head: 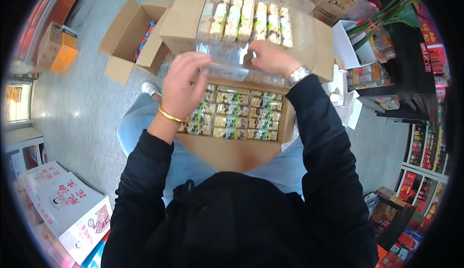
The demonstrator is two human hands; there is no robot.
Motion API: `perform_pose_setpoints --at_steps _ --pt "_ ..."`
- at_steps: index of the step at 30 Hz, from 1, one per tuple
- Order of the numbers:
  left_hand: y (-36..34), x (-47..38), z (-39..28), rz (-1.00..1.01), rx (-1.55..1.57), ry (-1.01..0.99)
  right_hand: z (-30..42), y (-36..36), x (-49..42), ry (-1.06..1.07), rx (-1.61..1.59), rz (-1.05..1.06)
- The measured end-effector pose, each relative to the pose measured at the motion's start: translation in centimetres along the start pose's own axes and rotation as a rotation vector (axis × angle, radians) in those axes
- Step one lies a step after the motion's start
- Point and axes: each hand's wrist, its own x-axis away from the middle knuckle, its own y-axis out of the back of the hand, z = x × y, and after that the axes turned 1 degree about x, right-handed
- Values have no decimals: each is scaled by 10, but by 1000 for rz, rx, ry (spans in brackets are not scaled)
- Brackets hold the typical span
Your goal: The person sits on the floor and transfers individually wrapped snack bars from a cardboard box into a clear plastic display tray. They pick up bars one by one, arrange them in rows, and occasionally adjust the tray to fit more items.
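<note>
A clear plastic bin (224, 56) stands on cardboard beyond an open carton, with a row of wrapped nut or cereal bars (246, 19) upright in its far part. My right hand (270, 58) reaches into the bin at the near ends of the bars, fingers bent; whether it grips anything is unclear. My left hand (186, 81) is at the bin's near left corner, fingers spread and slightly blurred, with nothing seen in it. Below both hands, the open cardboard carton (288, 123) holds rows of similar wrapped bars (232, 110) between my knees.
An open carton (119, 39) with blue and red packets stands on the floor at the upper left. Printed white cartons (69, 199) are at the lower left. A white planter (349, 47) and dark shelving (409, 90) with packaged goods stand to the right.
</note>
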Motion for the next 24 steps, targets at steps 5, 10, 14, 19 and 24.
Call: perform_pose_setpoints --at_steps 5,10,14,19,24 --pt "25 34 30 -87 106 349 62 25 69 78 -211 -356" --pt "14 65 84 -50 357 624 70 -40 108 124 -493 50" --pt "-12 87 117 58 445 798 23 -169 78 -158 -282 274" --pt "-23 87 121 238 295 784 -18 -280 54 -246 -148 446" --pt "-23 88 121 218 239 728 -15 -270 32 -248 51 645"
